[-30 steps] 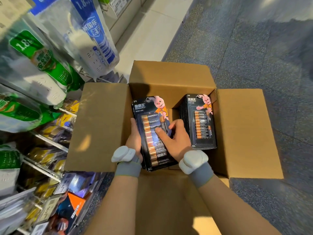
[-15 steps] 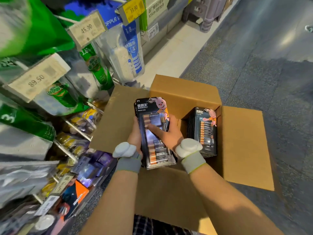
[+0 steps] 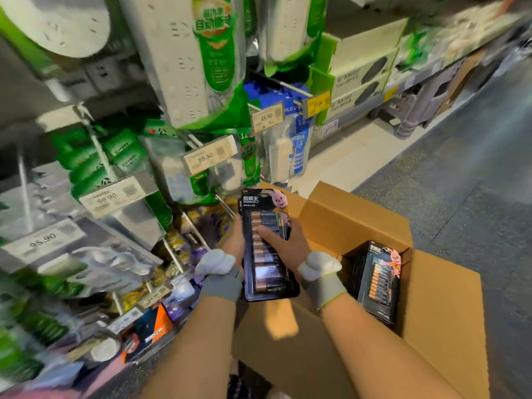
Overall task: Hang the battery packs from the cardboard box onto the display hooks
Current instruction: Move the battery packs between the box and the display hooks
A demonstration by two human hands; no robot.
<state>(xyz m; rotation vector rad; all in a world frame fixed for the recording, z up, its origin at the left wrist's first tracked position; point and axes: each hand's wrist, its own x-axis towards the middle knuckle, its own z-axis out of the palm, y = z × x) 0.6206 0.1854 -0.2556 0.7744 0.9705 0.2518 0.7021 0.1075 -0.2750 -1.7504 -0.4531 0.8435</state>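
Note:
A black pack of batteries (image 3: 266, 263) with a pink rabbit on its card is held upright above the open cardboard box (image 3: 357, 226). My left hand (image 3: 234, 240) grips its left edge from behind. My right hand (image 3: 285, 243) grips the right edge, thumb lying across the front. Both wrists wear grey bands with white pads. A stack of more battery packs (image 3: 380, 280) stands on edge inside the box at the right. Display hooks (image 3: 184, 226) holding small yellow-and-black packs jut out low on the shelving, left of the held pack.
Shelving on the left carries green-and-white power strips (image 3: 201, 61) on hooks, with price tags (image 3: 207, 158) sticking out toward me. Boxed goods (image 3: 362, 70) sit on shelves further back. Grey speckled floor (image 3: 460, 182) lies to the right of the box.
Both hands have lifted the battery pack up out of the box and toward the shelving. My view has swung up and left, so more of the hooks and shelves show.

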